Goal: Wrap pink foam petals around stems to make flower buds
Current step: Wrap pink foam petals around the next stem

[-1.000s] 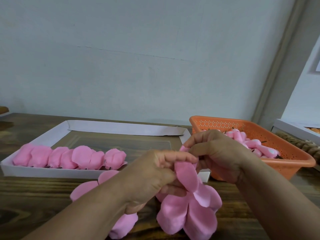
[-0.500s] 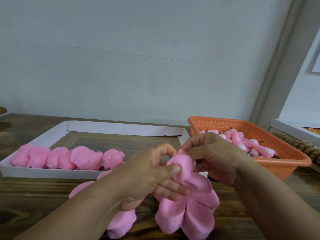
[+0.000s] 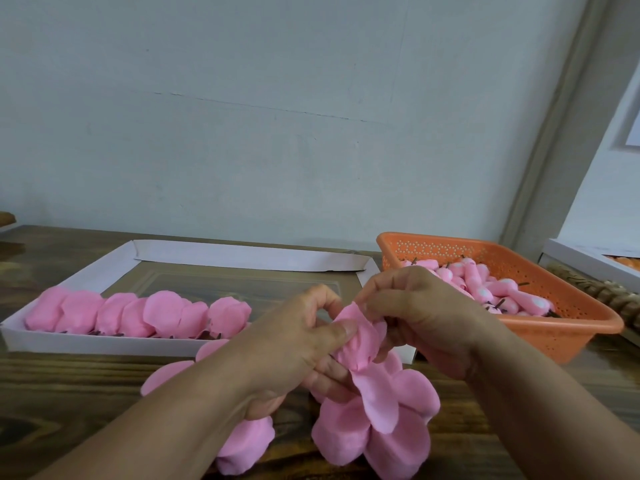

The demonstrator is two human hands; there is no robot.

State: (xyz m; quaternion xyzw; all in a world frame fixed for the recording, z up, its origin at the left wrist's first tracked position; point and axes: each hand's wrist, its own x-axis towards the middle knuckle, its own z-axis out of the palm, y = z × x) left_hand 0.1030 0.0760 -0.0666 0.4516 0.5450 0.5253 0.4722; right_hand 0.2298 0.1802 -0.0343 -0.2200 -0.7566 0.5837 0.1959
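Pink foam petal cluster (image 3: 375,403) hangs between my hands above the wooden table (image 3: 69,393); left hand (image 3: 294,344) thumb presses one petal round the bud, right hand (image 3: 422,317) pinches its stem end, axis tilting up-right.

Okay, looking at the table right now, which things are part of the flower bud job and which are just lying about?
Part of the job:
left hand and right hand, both pinching the petal
loose petals
buds in the tray
white tray
stems in the orange basket

Lying about:
woven object at right
white box behind it
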